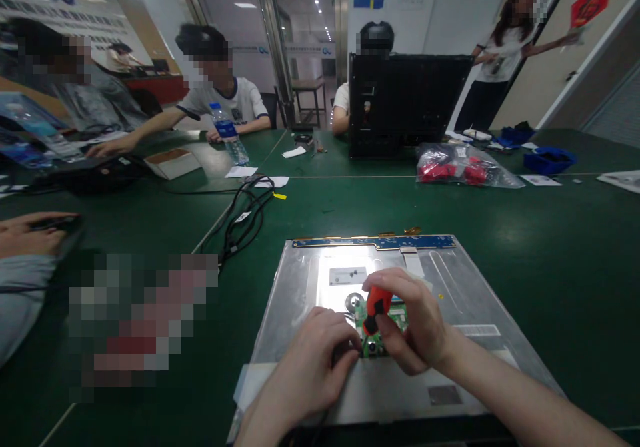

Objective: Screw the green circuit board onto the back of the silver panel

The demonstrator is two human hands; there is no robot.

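Note:
A silver metal display panel (295,300) lies flat on the table before me. On its middle sits a green circuit board (397,315), partly covered by my fingers. In my right hand (415,320) is a short red and black screwdriver (377,303), gripped at its handle and tilted over the board; its tip is hidden. My left hand (320,360) is at the board's left edge, fingers curled and pressed together around something dark that I cannot make out. A blue circuit strip (425,241) runs along the panel's far edge.
Bundled black cables (245,220) lie left of the panel. Farther back are a water bottle (229,133), an open cardboard box (173,162), a black monitor (407,103) and a plastic bag with red items (465,167). At left, another person's hand (37,233) holds a dark device.

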